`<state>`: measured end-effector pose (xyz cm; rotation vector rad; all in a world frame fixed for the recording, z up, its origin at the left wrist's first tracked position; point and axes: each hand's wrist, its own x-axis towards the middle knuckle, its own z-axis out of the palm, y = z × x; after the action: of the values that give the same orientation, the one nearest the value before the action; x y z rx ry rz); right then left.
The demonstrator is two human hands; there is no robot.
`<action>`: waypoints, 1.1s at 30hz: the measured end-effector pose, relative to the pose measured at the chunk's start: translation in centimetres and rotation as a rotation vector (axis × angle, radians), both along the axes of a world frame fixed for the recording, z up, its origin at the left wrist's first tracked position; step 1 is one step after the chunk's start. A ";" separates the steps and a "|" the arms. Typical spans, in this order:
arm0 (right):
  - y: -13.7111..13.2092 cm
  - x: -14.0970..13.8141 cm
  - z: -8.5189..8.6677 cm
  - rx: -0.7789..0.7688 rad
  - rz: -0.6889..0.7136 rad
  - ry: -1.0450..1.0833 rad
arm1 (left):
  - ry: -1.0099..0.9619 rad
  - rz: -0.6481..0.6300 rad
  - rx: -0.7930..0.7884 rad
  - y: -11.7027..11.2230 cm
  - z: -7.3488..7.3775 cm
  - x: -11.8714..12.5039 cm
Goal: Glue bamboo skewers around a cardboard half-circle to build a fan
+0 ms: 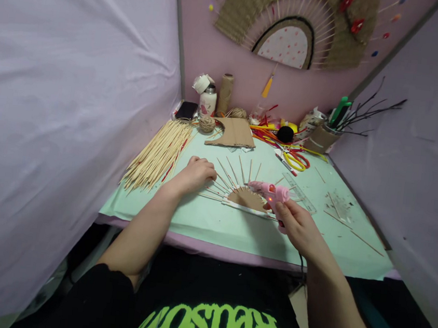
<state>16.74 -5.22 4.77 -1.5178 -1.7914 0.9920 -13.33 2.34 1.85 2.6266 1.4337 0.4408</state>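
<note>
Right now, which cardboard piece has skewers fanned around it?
The small semicircle by the pink glue gun in the right hand; the larger cardboard cutout farther back has none.

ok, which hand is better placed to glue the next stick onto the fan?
Right, probably. The right hand grips the pink glue gun, its nozzle pointing at the cardboard half-disc. The left hand rests on the fanned sticks at the fan's left side, away from the gun.
</note>
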 end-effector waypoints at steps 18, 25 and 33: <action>1.2 6.3 1.0 0.095 -0.379 -0.036 | 0.022 -0.062 0.022 -0.2 0.0 0.4; 4.6 13.6 -0.6 0.324 -0.490 -0.522 | -0.007 -0.091 0.035 0.2 -0.5 0.2; 7.4 16.9 -5.1 0.223 -0.467 -0.981 | -0.045 -0.105 0.057 0.5 -1.0 0.1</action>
<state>33.66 2.14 -0.31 -2.3224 -1.8587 -0.2529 -13.23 2.86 0.88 2.7017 1.2812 0.5325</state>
